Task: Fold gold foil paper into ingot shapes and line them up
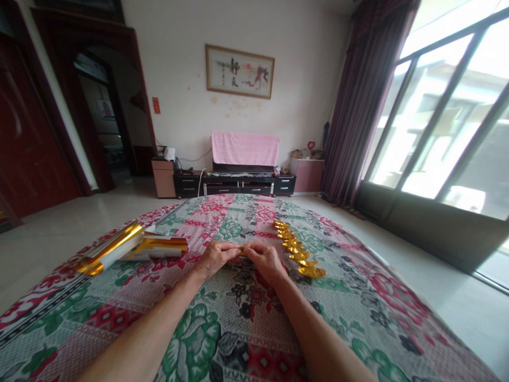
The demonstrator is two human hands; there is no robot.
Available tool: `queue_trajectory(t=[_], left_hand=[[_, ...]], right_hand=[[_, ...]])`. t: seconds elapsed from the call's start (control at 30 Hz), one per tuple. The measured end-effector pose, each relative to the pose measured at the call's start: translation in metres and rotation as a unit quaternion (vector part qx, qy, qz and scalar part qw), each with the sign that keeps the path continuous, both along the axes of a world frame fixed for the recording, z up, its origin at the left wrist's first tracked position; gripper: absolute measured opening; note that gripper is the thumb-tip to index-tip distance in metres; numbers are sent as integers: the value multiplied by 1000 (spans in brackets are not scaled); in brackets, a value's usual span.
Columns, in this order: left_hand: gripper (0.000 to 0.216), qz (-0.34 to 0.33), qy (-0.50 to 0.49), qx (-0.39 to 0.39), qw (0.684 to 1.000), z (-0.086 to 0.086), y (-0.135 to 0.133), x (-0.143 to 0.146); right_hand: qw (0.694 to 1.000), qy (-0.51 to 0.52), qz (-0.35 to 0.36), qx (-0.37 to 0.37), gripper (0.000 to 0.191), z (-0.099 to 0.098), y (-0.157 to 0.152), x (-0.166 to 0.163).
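Over the middle of the cloth, my left hand (pixel 218 257) and my right hand (pixel 265 258) meet with fingertips pinched. Between them is a small piece of gold foil paper (pixel 242 251), mostly covered by the fingers, so its folded shape cannot be made out. To the right of my right hand runs a slanting row of several folded gold paper ingots (pixel 294 249), with the nearest ingot (pixel 312 272) a little apart from the hand. Left of my left hand lie curled gold foil sheets (pixel 115 248), white on one side, one across another.
A patterned red, green and grey cloth (pixel 194 339) covers the table, whose curved far edge faces a low black cabinet (pixel 258 187). A pink towel (pixel 245 147) drapes over something on that cabinet. Large windows (pixel 445 116) stand at the right, a doorway (pixel 105 116) at the left.
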State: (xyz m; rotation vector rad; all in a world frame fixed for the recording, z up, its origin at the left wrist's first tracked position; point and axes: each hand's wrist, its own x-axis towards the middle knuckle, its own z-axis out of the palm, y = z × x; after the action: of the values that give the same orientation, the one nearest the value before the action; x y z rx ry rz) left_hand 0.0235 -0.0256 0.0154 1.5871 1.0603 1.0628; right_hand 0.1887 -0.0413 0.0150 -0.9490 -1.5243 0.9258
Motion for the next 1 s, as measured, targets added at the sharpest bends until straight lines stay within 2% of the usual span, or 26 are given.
queue_trajectory(t=[0.43, 0.73, 1.0], left_hand=[[32, -7, 14, -3, 1000, 3, -2, 0], [36, -12, 8, -3, 1000, 6, -5, 1], [27, -10, 18, 24, 999, 7, -6, 1]], right_hand=[[1000, -11, -23, -14, 23, 3, -3, 0], [999, -25, -31, 18, 26, -4, 1, 1], [999, -36, -25, 26, 26, -6, 2, -1]])
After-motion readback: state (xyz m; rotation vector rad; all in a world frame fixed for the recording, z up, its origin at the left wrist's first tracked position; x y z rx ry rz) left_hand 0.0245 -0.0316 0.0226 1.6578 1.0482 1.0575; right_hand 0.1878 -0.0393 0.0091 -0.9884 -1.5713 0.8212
